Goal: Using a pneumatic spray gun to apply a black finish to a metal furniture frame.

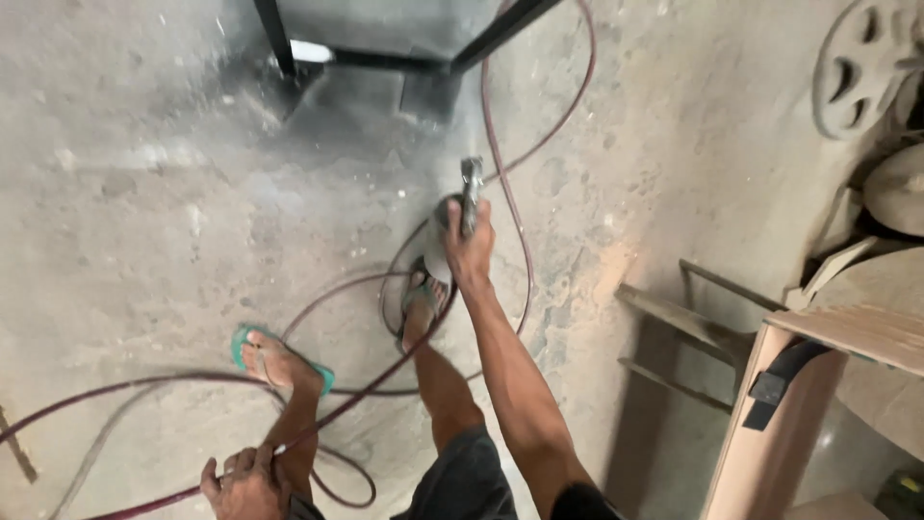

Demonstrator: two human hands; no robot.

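While the right hand [469, 246] grips the spray gun [460, 214] out over the concrete floor [144, 221], the left hand [243, 481] closes on the red hose [318, 419]; gathering slack away from the feet seems wise.

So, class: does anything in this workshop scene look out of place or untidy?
Yes. The reddish hose lies in tangled loops on the floor around the person's sandalled feet, held by the left hand.

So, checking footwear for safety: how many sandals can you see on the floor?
2. The left sandal, green, is on the foot by the hose; the right sandal is half hidden beneath the spray gun in the right hand.
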